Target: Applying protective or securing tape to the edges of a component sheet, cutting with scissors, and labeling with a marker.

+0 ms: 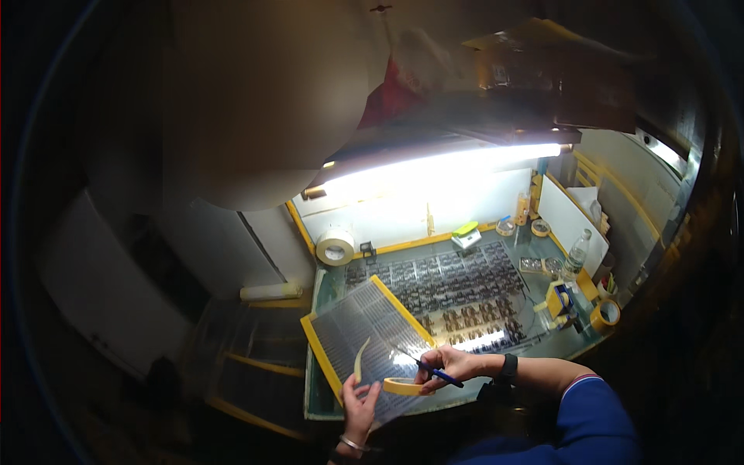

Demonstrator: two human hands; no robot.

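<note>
Near the front left of the table, my left hand [358,407] pinches a short curved strip of pale yellow tape [361,358] that stands up from the fingers. Just to its right, my right hand [451,363] grips a roll of yellow masking tape [401,387]. The same hand also holds a slim dark blue pen-like tool [442,374] with a thin tip; its exact kind is unclear. Beneath both hands lies a clear lined sheet [360,310], bordered with yellow tape along its left and right sides. Its lower corner is partly hidden by my hands.
Under a bright tube lamp [449,160], a sheet of dark patterns [465,287] covers the table's middle. A wide tape roll [335,248] stands at the back left. On the right are a plastic bottle [578,252], a tape dispenser [559,301] and another tape roll [606,313].
</note>
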